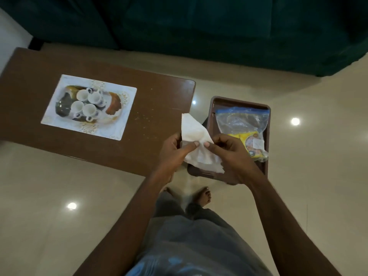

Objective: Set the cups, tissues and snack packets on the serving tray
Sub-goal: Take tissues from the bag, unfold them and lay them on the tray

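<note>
Head view: tissue point(196, 136) between left grip point(175, 152) and right grip point(229, 156).

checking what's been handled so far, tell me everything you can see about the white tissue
The white tissue is a thin, soft sheet, paper by its look, crumpled and partly folded, with one corner standing up and a ragged lower edge. It is held in the air between both hands: the left hand pinches its left side, the right hand its right, thumbs on top. It hangs over the near left corner of the brown serving tray, beside the table's end, not resting on either.
</note>
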